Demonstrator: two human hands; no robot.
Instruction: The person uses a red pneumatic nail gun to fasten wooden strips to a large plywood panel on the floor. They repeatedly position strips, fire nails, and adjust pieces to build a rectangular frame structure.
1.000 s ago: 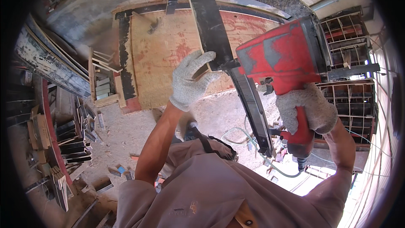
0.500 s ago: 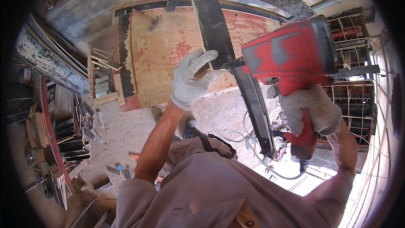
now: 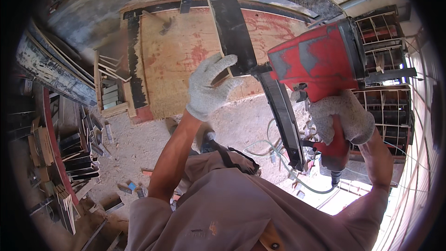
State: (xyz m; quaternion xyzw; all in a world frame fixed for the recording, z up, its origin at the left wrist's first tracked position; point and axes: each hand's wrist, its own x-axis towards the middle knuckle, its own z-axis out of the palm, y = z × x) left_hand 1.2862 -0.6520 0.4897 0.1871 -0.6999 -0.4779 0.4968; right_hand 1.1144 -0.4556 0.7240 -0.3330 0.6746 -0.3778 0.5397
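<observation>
My left hand (image 3: 205, 90), in a pale knit glove, grips the near end of a long black-faced board (image 3: 231, 30), thumb and fingers around its left edge and end. My right hand (image 3: 346, 117), also gloved, is wrapped around the handle of a red nail gun (image 3: 320, 58). The gun lies sideways, its nose at the board's near right corner. Its long dark magazine (image 3: 284, 118) slants down toward my body. Whether the nose presses on the wood I cannot tell. Beneath the board is a plywood worktop (image 3: 174, 60) with red stains.
A hammer-like tool (image 3: 166, 25) lies on the worktop's far left. Beside it stands a small wooden box (image 3: 111, 109) holding cut pieces. Wood offcuts (image 3: 81, 158) are heaped at the left. An air hose (image 3: 302, 186) loops below the gun. Slatted racks (image 3: 381, 102) stand at the right.
The gun's body was blurred and now looks sharp, having shifted slightly. Both hands keep their holds, and the board is almost where it was.
</observation>
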